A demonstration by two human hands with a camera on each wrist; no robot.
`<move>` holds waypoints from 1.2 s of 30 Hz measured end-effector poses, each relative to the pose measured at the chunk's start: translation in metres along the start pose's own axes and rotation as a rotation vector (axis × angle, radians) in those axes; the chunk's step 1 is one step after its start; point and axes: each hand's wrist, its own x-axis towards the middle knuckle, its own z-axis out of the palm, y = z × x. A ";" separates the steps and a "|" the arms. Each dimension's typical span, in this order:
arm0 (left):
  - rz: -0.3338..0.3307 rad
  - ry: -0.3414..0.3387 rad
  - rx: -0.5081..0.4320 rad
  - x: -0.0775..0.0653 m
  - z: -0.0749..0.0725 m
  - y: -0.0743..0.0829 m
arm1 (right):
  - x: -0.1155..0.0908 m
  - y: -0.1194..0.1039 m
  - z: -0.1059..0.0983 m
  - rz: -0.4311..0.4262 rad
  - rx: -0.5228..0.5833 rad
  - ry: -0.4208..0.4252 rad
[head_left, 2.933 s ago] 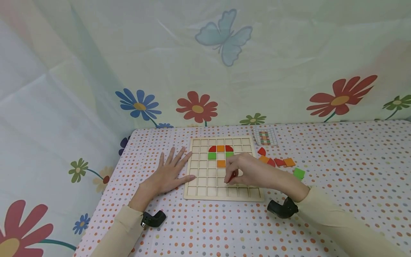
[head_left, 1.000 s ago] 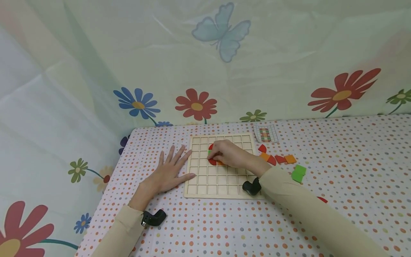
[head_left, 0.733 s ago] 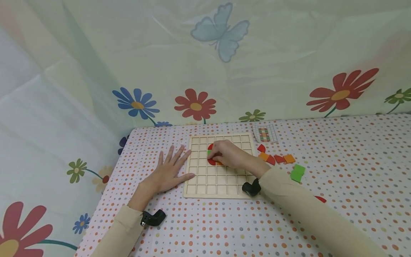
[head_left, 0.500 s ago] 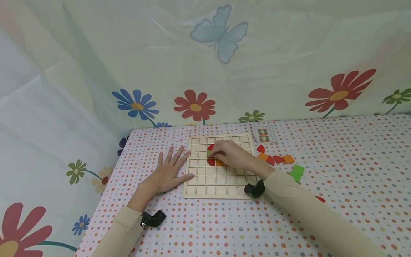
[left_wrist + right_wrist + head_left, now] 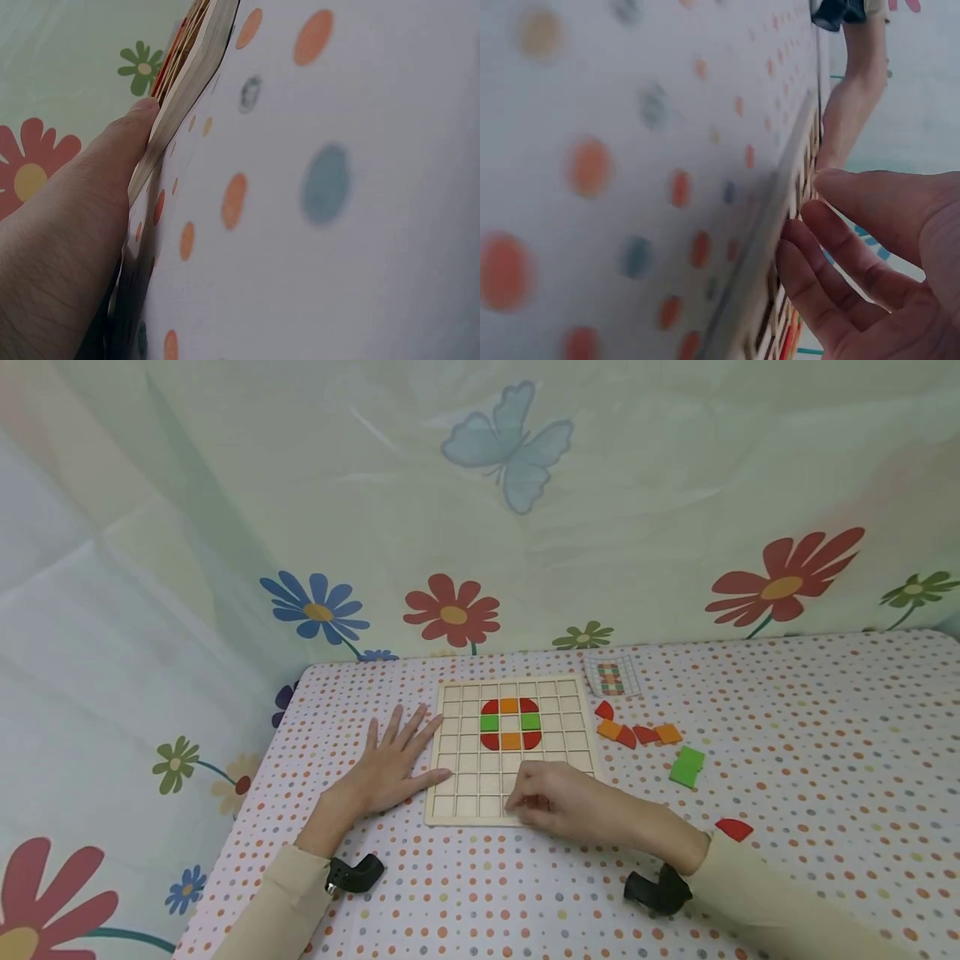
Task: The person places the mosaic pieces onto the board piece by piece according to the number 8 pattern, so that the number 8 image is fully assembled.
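Note:
A wooden grid board (image 5: 468, 810) lies on the table. Red quarter-circle pieces (image 5: 490, 741), orange squares (image 5: 511, 741) and green squares (image 5: 489, 722) form a ring in its cells, around one bare cell. My left hand (image 5: 390, 768) is spread flat beside the board, its fingertips and thumb at the left edge; the left wrist view shows the thumb (image 5: 135, 127) against the board's side. My right hand (image 5: 558, 797) hovers over the board's near right part, fingers loosely bent. In the right wrist view its fingers (image 5: 806, 289) and thumb have nothing visible between them.
Right of the board lie loose red and orange pieces (image 5: 609, 730), two green squares (image 5: 686, 767) and, nearer, a red quarter-circle (image 5: 733, 830). A printed pattern card (image 5: 630, 675) lies at the back right. Behind the dotted table (image 5: 450, 893) hangs a flowered cloth (image 5: 637, 510).
My right hand held a red piece at first, then pressed at the ring's lower left; it has since drawn back toward the near edge. Red pieces now fill both lower corners. The left hand stayed still.

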 end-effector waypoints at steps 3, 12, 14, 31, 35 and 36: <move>-0.003 0.001 -0.004 0.000 0.001 0.000 | -0.014 -0.002 0.003 0.011 -0.003 -0.016; 0.001 -0.004 -0.013 0.001 0.003 -0.001 | -0.053 0.005 -0.023 0.068 -0.019 0.085; 0.003 0.003 -0.012 0.001 0.004 -0.001 | -0.065 0.013 -0.031 0.089 -0.037 0.117; -0.003 0.013 -0.011 0.000 0.003 -0.002 | -0.102 0.074 -0.068 0.270 -0.241 0.367; -0.004 0.012 -0.012 0.001 0.003 -0.002 | -0.098 0.081 -0.077 0.289 -0.267 0.406; -0.003 0.013 -0.012 0.001 0.003 -0.002 | -0.097 0.083 -0.079 0.295 -0.272 0.413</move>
